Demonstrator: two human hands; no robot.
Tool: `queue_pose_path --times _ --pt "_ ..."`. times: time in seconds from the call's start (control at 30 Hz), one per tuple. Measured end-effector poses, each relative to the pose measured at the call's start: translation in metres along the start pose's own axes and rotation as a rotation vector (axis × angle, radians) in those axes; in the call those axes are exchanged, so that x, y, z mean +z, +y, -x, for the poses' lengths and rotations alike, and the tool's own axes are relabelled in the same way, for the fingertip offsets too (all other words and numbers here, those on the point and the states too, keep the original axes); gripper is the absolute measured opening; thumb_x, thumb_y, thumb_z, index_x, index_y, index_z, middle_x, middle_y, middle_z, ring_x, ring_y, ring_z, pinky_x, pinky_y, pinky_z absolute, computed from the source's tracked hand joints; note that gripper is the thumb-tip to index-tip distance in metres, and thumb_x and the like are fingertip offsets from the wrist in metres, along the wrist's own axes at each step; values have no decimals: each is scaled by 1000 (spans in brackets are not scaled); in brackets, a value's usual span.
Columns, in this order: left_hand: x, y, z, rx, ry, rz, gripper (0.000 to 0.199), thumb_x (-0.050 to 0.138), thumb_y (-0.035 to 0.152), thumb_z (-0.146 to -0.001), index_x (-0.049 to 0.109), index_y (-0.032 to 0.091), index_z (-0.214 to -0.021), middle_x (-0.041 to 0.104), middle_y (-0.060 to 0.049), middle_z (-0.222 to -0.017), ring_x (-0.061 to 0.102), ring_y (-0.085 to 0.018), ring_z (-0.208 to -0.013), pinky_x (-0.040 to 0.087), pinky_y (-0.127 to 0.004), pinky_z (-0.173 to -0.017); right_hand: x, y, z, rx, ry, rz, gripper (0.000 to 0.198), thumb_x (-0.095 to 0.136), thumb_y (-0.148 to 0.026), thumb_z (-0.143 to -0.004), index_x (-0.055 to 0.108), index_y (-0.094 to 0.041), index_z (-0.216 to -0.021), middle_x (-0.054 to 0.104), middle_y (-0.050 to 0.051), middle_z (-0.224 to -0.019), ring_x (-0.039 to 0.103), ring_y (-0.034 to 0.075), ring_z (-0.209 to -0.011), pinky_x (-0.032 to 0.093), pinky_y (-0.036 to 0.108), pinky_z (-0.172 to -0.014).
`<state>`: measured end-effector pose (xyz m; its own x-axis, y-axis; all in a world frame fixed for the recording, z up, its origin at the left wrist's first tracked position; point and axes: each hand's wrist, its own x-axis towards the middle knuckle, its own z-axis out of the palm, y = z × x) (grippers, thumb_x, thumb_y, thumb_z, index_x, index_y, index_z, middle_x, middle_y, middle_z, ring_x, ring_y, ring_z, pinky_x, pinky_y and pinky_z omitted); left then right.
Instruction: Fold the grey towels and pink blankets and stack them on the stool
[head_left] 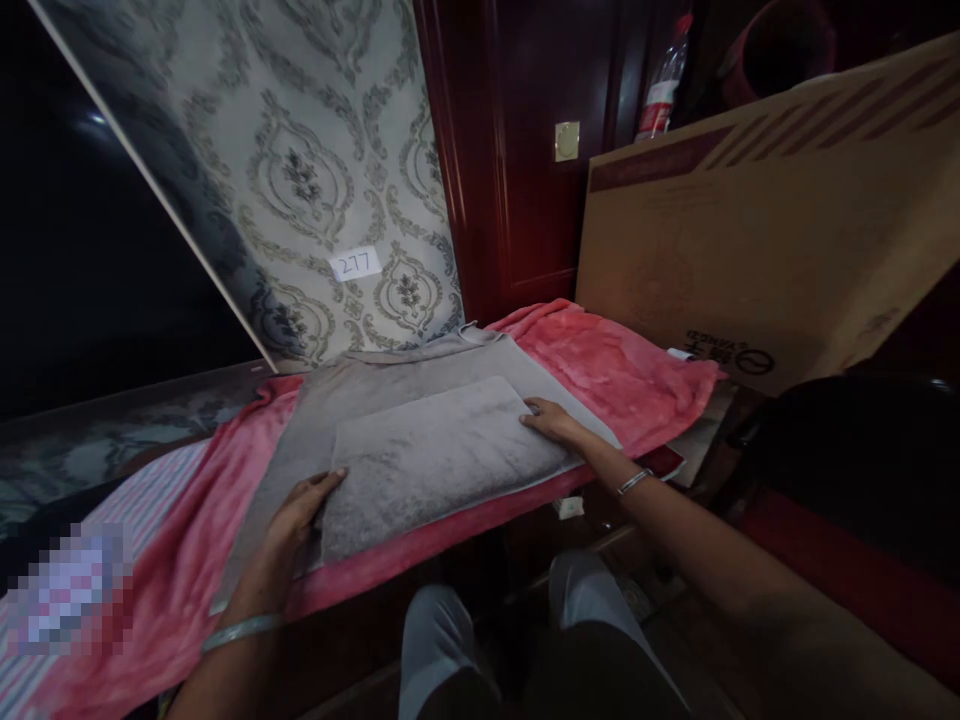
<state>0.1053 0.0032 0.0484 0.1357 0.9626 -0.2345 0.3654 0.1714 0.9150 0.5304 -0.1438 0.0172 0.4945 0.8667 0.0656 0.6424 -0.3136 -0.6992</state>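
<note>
A grey plush cloth [431,460] is spread nearly flat in front of me, with a smooth rectangular panel uppermost. It lies on a wider grey layer [352,385]; whether the two are one piece, I cannot tell. At the panel's left edge is my left hand [300,510], its fingers curled on the fabric. My right hand [555,422] pinches the panel's upper right edge between thumb and fingers. Beneath everything, a pink blanket [607,375] covers the table and hangs over its front edge.
A large cardboard box [750,220] stands at the right, with a plastic bottle [661,90] behind it. A dark chair [855,460] is at right. Patterned wallpaper [315,150] bears a label reading 277 [355,263]. A dark screen [97,220] is left.
</note>
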Motion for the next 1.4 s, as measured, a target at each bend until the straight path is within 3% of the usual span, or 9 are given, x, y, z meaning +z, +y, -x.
queue_pose_path --times 0.1,0.3,0.43,0.77,0.9,1.0,1.1,1.23,1.4 --pt "8 -2 -7 30 120 32 66 77 43 -77 60 10 -132 73 -16 -117 73 -23 -91 59 -34 -84 -3 -9 -6 85 -45 -12 51 66 -27 -86 65 -14 -136 69 13 -131 68 25 -113 52 28 -92" --pt "13 1 -10 17 105 65 76 76 33 -81 47 14 -148 62 -19 -139 65 -27 -122 52 -38 -105 -9 -19 -16 185 -85 -96 46 72 -25 -81 70 -10 -124 71 16 -125 68 29 -112 52 30 -90" --pt "15 10 -2 142 91 24 74 75 28 -80 49 18 -149 49 -17 -156 49 -27 -142 40 -41 -118 -9 -23 -13 241 -147 -253 34 68 -31 -85 74 -7 -108 77 16 -104 73 26 -87 55 31 -72" --pt "-11 33 1 366 64 -149 59 64 31 -83 58 23 -141 68 -10 -133 56 -26 -134 47 -39 -111 -2 -21 6 99 -113 -627 29 67 -26 -81 73 -12 -105 77 8 -96 70 17 -76 54 24 -67" --pt "-17 25 -6 249 127 -530 57 58 28 -84 60 7 -137 69 -20 -127 65 -30 -122 52 -42 -104 -1 -8 6 61 -132 -357 31 63 -22 -82 74 -12 -109 76 7 -87 70 20 -78 56 29 -72" --pt "6 27 0 421 274 -793 60 53 33 -88 56 3 -140 58 -26 -142 55 -36 -134 42 -50 -114 4 -26 2 -32 25 -120 46 60 -21 -86 67 -12 -131 73 16 -116 66 28 -112 51 42 -100" --pt "52 26 17 729 270 -1013 63 47 43 -95 48 13 -151 41 -21 -160 35 -36 -150 31 -55 -121 31 -65 6 -368 91 115 59 57 -25 -91 52 -12 -149 52 19 -151 45 30 -141 32 47 -120" --pt "102 9 35 657 72 -1219 64 47 52 -97 43 25 -155 30 -16 -166 22 -41 -154 21 -69 -120 79 -98 16 -757 -213 381 58 47 -39 -101 42 -24 -157 33 10 -165 27 29 -154 24 55 -123" --pt "108 -2 36 631 20 -1257 64 45 54 -98 40 28 -157 24 -16 -168 18 -42 -155 18 -69 -120 72 -73 -23 -613 -287 560 64 37 -53 -104 34 -24 -161 24 9 -168 21 29 -156 17 56 -125"
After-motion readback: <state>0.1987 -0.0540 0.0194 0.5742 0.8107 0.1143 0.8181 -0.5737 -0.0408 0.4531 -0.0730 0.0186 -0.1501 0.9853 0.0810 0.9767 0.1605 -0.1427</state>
